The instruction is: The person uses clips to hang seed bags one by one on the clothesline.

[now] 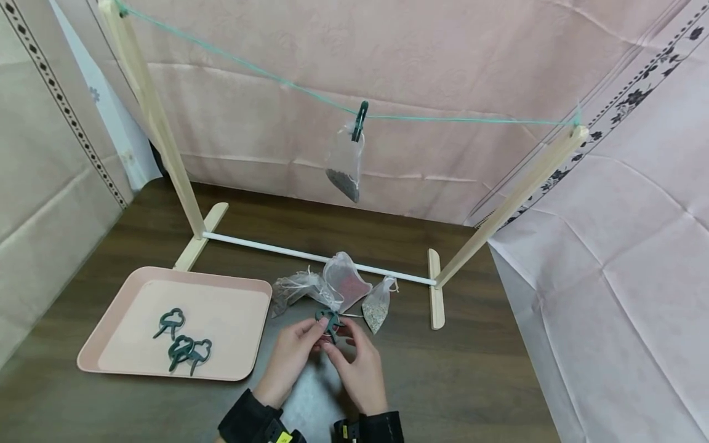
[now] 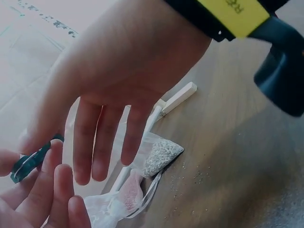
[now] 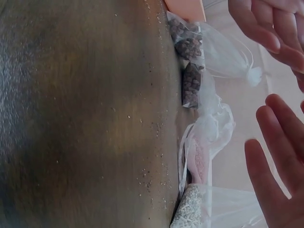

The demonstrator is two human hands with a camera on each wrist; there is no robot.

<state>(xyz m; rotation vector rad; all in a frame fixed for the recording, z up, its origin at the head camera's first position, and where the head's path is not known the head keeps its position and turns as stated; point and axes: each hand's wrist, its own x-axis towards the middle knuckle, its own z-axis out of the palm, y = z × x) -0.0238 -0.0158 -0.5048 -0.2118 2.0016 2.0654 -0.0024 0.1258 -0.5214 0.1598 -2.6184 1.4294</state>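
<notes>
Green clip [image 1: 332,320] was up in my fingers, just nearer me than the filled bags. Left hand [image 1: 289,355]: thumb and finger pinching it, other fingers straight. Right hand [image 1: 362,363]: pinching it too. Beyond, the pink bag [image 1: 346,283] lay between dark and pale ones. Tray [image 1: 253,332] to the left: three spare clips [image 1: 170,322]. Farther, one clipped bag [image 1: 344,167] hung from the line [image 1: 471,119]. Step, I judged: readying the clip. Next likely called for freeing one hand for a bag's neck.
</notes>
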